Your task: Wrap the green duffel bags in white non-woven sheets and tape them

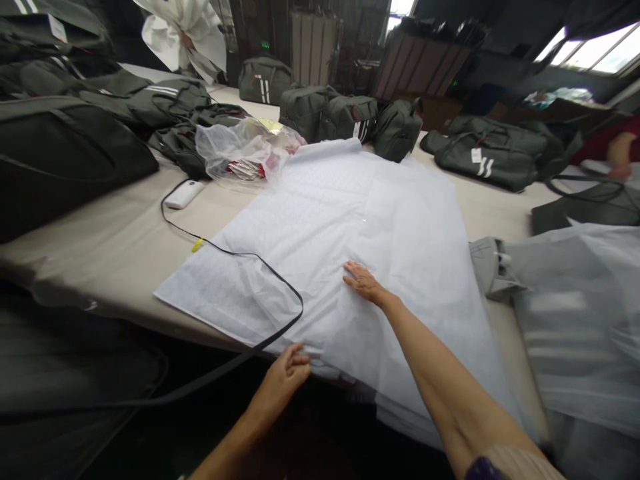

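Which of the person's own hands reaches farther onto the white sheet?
The right hand, out over the white sheet; the left hand is at the sheet's near edge.

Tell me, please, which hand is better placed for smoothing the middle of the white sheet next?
Probably the right hand: its fingers already reach out over the white sheet, toward the middle. The left hand is at the sheet's near edge, fingers bent.

Can count one left hand (290,367), one right hand (365,283) (plus one co-worker's arm (620,157), far right), one black strap (274,336), one white device (185,194), one yellow strip (197,245), four dark bags (347,117), centre back.
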